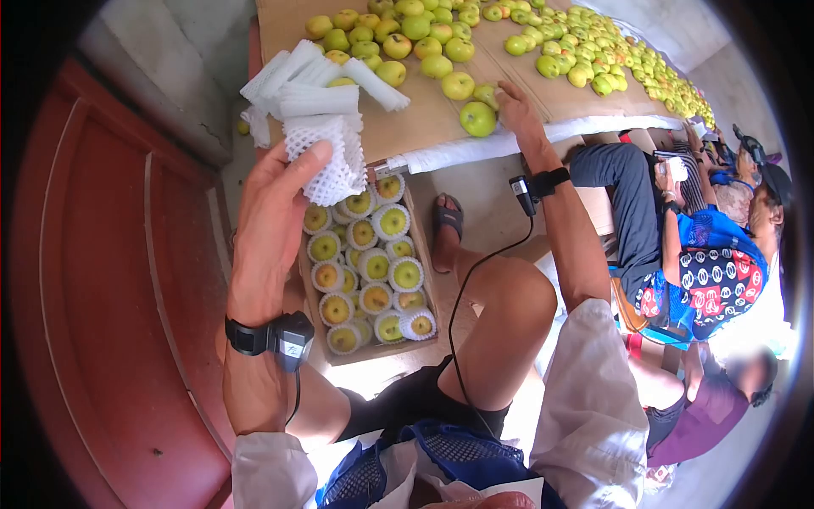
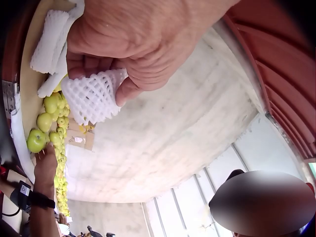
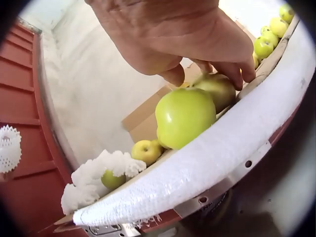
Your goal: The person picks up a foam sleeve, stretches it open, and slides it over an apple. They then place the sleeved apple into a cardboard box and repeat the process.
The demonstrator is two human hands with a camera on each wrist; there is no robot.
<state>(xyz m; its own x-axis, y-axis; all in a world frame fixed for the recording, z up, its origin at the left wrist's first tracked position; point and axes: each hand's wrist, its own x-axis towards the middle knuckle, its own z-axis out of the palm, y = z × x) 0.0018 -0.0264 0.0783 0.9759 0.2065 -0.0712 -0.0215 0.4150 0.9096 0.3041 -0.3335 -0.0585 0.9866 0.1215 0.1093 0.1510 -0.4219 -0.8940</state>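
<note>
My left hand (image 1: 270,188) grips a white foam net sleeve (image 1: 332,174) over the near left corner of the table. The left wrist view has the thumb on one side of the mesh (image 2: 94,98) and curled fingers at its top. At the table's front edge, my right hand (image 1: 521,114) has its fingers and thumb around a yellow-green apple (image 3: 220,90). A larger green apple (image 1: 477,120) sits right beside it, partly covering it in the right wrist view. More flattened foam sleeves (image 1: 318,99) lie in a pile by the left hand.
Many loose apples (image 1: 415,27) spread over the cardboard-covered tabletop (image 1: 441,140). Below its edge, a carton (image 1: 386,349) holds apples in foam nets. A red door (image 1: 102,254) stands at left; several people sit at right. A cable hangs from the right wrist camera.
</note>
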